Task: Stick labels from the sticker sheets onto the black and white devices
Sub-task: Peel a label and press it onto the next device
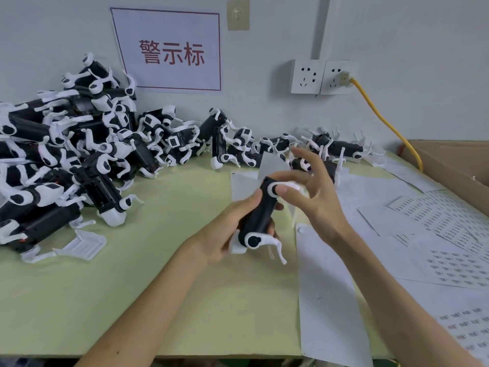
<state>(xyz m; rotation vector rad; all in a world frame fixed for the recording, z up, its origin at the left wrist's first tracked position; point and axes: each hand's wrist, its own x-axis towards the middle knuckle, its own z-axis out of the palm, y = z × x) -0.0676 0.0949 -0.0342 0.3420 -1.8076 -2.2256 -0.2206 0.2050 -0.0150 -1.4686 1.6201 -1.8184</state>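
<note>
My left hand (227, 231) grips a black and white device (258, 215) around its black body and holds it tilted above the table. My right hand (312, 192) rests its thumb on the device's upper white end, with the other fingers spread apart above it. A big heap of the same black and white devices (79, 144) covers the left side of the table and runs along the wall. Sticker sheets (449, 229) with rows of small dark labels lie at the right. I cannot tell whether a label sits under the thumb.
The table (158, 274) has a pale green top. A blank white sheet (325, 295) lies near the front edge. An open cardboard box (455, 162) stands at the far right. A yellow cable (383, 120) runs from the wall sockets (321, 76) down behind the box.
</note>
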